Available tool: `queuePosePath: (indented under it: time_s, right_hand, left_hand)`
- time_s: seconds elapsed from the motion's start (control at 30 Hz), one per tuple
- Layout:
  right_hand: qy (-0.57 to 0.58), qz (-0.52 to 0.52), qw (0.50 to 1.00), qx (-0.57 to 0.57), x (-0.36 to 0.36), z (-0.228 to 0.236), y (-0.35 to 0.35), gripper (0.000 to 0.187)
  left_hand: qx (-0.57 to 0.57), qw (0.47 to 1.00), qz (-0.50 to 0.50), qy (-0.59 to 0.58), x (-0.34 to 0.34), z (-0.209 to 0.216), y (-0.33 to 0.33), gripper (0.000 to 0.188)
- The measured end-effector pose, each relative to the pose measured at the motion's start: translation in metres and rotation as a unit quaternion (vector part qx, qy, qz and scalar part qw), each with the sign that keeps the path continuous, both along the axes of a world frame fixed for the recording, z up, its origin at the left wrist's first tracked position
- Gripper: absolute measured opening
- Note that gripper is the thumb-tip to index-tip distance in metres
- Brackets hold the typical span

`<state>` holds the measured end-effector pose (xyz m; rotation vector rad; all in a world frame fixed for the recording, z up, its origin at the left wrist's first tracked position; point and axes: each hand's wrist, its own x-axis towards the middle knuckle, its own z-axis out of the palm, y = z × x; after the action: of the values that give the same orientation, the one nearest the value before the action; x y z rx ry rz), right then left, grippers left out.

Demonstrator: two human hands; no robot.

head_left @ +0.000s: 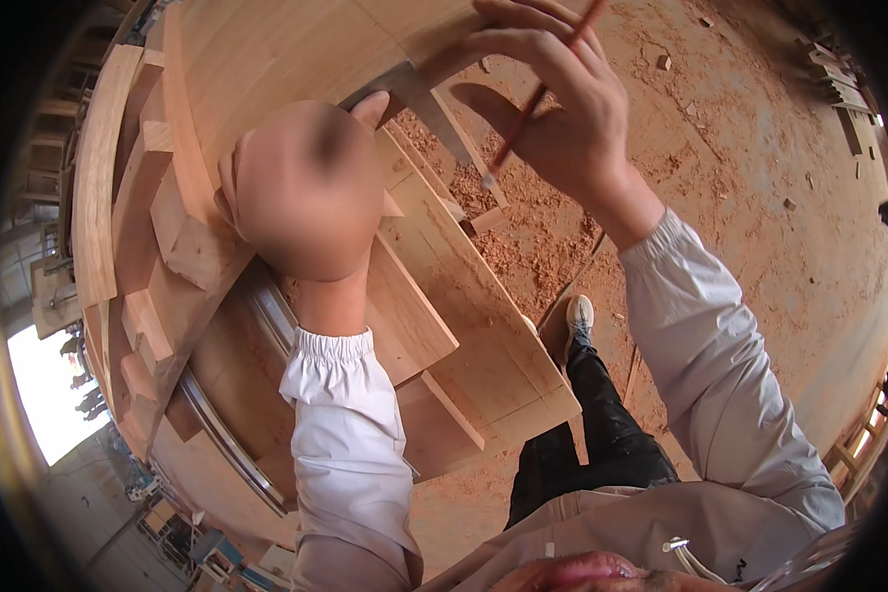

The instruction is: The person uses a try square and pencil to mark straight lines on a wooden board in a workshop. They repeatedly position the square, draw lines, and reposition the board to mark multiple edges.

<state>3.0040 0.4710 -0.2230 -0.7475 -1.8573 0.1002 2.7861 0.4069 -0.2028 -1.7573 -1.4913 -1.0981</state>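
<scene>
A broad brown floor [760, 326], dusty and littered with shavings, fills the right side of the view. Across the upper left lies a large pale tan wooden panel [296, 44], smooth and faintly lined. Along its left side stands a cluster of thick, light-coloured timber pieces [94, 187], set at several angles. A long flat honey-coloured board [503, 345] runs from beside the left wrist toward the person's feet, and narrow silvery metal strips [225, 434] show lower left.

The left hand [311, 192] is over the woodwork, back upward; most of it is blurred, so I cannot tell how tightly its fingers close, though one fingertip shows right at the grey, flat, L-shaped metal square [438, 116]. The right hand [582, 109] is raised beyond the board's edge, its fingers loosely curved and the thumb spread away from them, with a thin red pencil-like stick [509, 146] kept in its hold.

The square lies between the two hands, its blade slanting down to the right. The stick slants across the right hand, its small pale tip near the blade's far end; whether they touch I cannot tell
</scene>
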Motion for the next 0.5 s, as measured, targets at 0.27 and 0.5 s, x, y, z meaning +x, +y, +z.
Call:
queuePosePath:
  time_s: [0.27, 0.5]
  right_hand:
    - [0.01, 0.029, 0.972, -0.233, 0.045, -0.067, -0.115, 0.025]
    - [0.044, 0.087, 0.927, -0.361, 0.058, -0.092, -0.154, 0.02]
  left_hand:
    - [0.011, 1.0, 0.023, 0.017, -0.006, -0.006, -0.001, 0.035]
    - [0.046, 0.999, 0.013, 0.018, -0.013, -0.019, 0.008, 0.042]
